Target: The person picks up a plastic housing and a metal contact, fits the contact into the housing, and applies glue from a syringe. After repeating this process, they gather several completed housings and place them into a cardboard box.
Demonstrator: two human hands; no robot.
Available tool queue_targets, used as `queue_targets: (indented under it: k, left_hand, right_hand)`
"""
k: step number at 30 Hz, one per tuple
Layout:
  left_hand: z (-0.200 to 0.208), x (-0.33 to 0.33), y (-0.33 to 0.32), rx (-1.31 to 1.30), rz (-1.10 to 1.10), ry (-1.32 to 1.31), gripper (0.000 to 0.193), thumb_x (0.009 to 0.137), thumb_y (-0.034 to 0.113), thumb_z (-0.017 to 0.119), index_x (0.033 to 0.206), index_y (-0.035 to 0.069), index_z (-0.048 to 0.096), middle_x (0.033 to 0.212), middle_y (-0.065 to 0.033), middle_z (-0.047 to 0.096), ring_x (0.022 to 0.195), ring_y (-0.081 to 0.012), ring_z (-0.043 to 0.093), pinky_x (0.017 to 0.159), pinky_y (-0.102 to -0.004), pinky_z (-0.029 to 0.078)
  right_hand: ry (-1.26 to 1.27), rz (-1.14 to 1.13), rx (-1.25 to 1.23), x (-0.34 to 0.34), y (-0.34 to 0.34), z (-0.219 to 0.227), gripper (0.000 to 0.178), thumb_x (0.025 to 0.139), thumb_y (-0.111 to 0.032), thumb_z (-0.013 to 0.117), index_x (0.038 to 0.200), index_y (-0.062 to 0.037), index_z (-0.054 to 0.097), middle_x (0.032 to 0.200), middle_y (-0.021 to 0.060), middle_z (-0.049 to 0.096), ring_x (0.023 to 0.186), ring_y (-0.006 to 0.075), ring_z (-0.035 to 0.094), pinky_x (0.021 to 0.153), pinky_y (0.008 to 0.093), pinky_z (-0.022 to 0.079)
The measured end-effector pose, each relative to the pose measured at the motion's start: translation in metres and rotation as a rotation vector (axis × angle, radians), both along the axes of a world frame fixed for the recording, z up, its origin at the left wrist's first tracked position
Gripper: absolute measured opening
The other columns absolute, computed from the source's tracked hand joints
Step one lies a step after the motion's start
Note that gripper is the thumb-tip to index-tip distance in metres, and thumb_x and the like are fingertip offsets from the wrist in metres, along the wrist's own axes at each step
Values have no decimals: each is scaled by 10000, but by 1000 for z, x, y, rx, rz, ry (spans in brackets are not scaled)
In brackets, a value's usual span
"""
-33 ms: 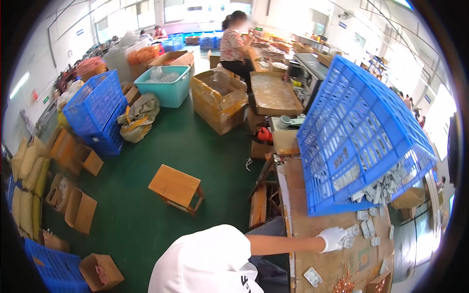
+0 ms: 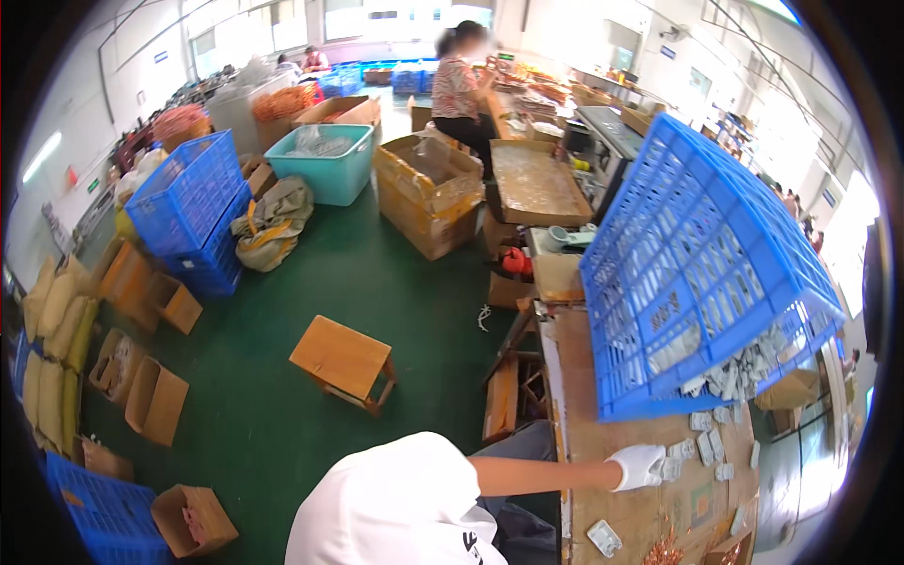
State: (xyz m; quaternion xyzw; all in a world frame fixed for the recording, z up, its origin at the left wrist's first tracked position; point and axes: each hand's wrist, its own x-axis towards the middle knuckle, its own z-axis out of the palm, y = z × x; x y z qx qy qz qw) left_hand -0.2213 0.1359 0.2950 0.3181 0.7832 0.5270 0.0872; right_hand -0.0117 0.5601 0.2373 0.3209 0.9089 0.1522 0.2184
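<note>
Factory floor, daytime: green floor [image 2: 254,395] spreads left of a tall slatted blue crate [image 2: 683,268], w/ pale parts showing thru its side and at its opening; below the crate runs a brown-topped bench [image 2: 574,414]; worker's white sleeve [image 2: 386,499] fills bottom ctr., bare forearm [image 2: 546,473] reaching right across the bench edge; beyond, a taped carton [image 2: 424,217] and teal tub [image 2: 325,179] stand on the floor, nr. a seated co-worker in patterned top [image 2: 461,89]; a wooden stool [image 2: 341,356] stands mid-floor, well apart from the bench; on the bench, the L hand [image 2: 638,468], white-gloved, is low over the top; a small coppery heap [image 2: 664,549] lies nr. the bottom edge; smallest, pale plastic pcs. lie scattered btwn. hand and crate; the nearest pc. [image 2: 670,469] is right at the fingertips, on their far side; can't tell if fingers are apart, together or clamped on it; a lone pc. [image 2: 604,538] lies apart, below the wrist.
</note>
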Motion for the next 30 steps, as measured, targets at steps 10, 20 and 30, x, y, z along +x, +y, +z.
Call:
queue_targets:
  k: [10, 20, 30]
  left_hand:
    - [-31, 72, -181, 698, -83, -1122, 769, 904, 122, 583, 1504, 173, 104, 878, -73, 523, 628, -136, 537, 543, -310, 500]
    - [-42, 65, -193, 558, 52, -1030, 515, 778, -72, 581, 1257, 42, 432, 1119, -131, 578, 915, -265, 666, 754, -392, 592]
    - [-22, 65, -172, 9, 233, -405, 346, 793, 112, 674, 1113, 49, 559, 1013, -127, 681, 935, -221, 671, 832, -318, 510]
  right_hand:
    - [704, -16, -169, -15, -27, 32, 207, 852, -216, 656, 971, -46, 663, 901, 54, 684, 737, 162, 623, 677, 333, 512]
    - [914, 588, -853, -135, -439, 100, 205, 737, -94, 674, 942, -96, 660, 897, 116, 672, 832, 313, 657, 753, 364, 533]
    - [1206, 322, -853, -95, -485, 71, 234, 776, -18, 640, 992, -106, 630, 895, 101, 642, 830, 317, 638, 708, 363, 515]
